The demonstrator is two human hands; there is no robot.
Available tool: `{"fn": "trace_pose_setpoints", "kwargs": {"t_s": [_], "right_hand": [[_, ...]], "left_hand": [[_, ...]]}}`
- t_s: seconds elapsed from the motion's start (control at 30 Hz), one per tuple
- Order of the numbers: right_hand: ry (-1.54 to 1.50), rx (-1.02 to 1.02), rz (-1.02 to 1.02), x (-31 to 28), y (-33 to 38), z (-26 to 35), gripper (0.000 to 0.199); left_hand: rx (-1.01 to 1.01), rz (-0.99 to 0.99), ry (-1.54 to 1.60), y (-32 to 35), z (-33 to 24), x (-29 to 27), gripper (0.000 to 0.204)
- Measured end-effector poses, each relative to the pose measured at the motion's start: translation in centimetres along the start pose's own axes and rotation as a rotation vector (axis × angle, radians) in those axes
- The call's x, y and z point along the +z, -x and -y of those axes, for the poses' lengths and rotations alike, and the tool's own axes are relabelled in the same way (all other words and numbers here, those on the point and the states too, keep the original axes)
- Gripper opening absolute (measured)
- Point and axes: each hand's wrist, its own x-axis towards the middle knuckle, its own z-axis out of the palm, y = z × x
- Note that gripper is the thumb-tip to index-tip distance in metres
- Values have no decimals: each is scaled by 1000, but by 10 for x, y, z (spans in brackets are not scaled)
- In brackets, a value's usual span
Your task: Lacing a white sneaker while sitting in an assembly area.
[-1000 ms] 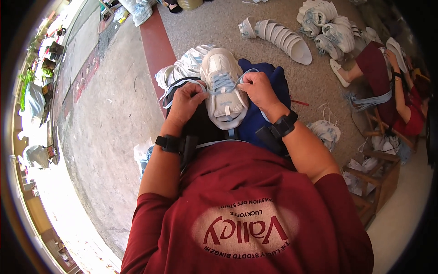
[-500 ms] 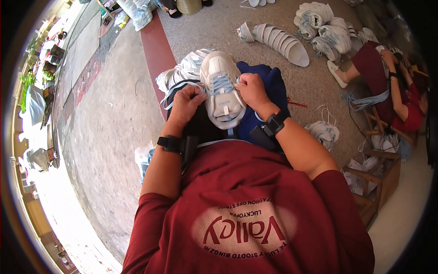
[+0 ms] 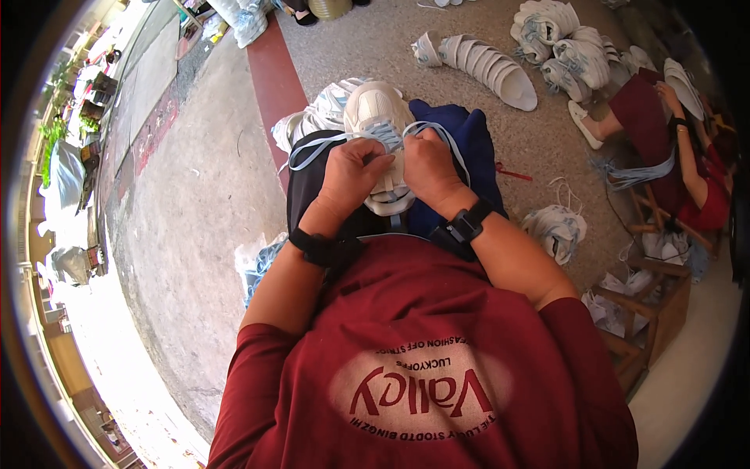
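Observation:
A white sneaker (image 3: 376, 109) with pale blue laces lies on my lap, toe pointing away from me. My left hand (image 3: 349, 173) and my right hand (image 3: 427, 164) sit close together over the shoe's middle, each pinching a strand of the light blue lace (image 3: 312, 147). One lace end loops out to the left, another curves over the right hand. A dark blue cloth (image 3: 473, 144) lies under the shoe on my right thigh. Both wrists wear black bands.
More white shoes (image 3: 316, 121) are piled just beyond my left knee. A row of white soles (image 3: 484, 62) and a heap of sneakers (image 3: 562, 39) lie on the speckled floor ahead. Another person in dark red (image 3: 664, 148) sits at the right beside wooden stools (image 3: 648, 289).
My hands have drawn closer together over the shoe's middle, and the lace now stretches out to the left in a longer loop.

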Motion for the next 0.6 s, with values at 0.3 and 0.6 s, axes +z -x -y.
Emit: {"fn": "trace_pose_setpoints", "kwargs": {"t_s": [0.3, 0.6], "right_hand": [[-202, 142, -85, 5, -2, -11, 9], [86, 90, -29, -11, 1, 10, 8]], "left_hand": [[296, -42, -872, -16, -10, 36, 9], [-64, 145, -750, 27, -24, -31, 8]]}}
